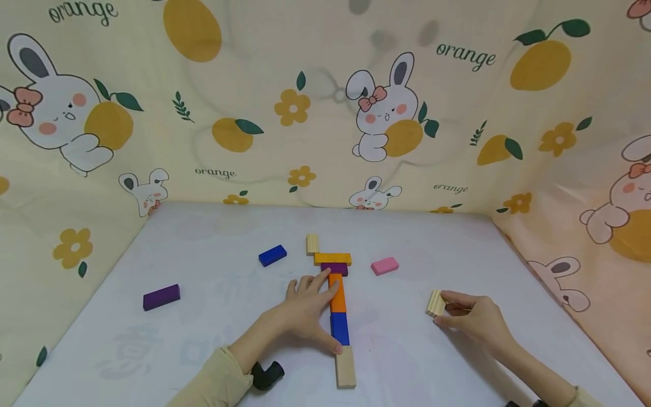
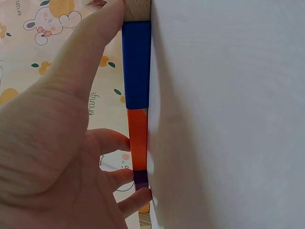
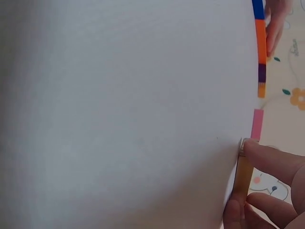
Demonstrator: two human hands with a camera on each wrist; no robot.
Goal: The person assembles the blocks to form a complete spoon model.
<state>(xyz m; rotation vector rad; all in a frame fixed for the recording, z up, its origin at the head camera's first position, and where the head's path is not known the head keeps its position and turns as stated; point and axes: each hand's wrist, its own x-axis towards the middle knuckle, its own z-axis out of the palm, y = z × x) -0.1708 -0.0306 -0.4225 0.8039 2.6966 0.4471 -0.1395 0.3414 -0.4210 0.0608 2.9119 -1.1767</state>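
- My left hand (image 1: 305, 308) lies flat, fingers (image 1: 319, 281) straight, pressing against the orange block (image 1: 337, 293).
- My right hand (image 1: 470, 317) pinches a wooden block (image 1: 435, 303) upright on the bench (image 1: 213, 316).

- You worked in a home-like tabletop booth: a white table (image 1: 203, 316) with rabbit-and-orange printed cloth (image 1: 152, 113) hung from nine to three o'clock.
- Coloured wooden blocks (image 1: 338, 305) lay at twelve o'clock.

light: bright, even, soft | shadows: faint grey blotches on the backdrop cloth (image 1: 376, 39), weak ones under the hands | glare: none | head view: sharp, edges bowed | wrist views: counter (image 2: 228, 114) a blurred pale expanse, near fingers (image 2: 71, 71) soft
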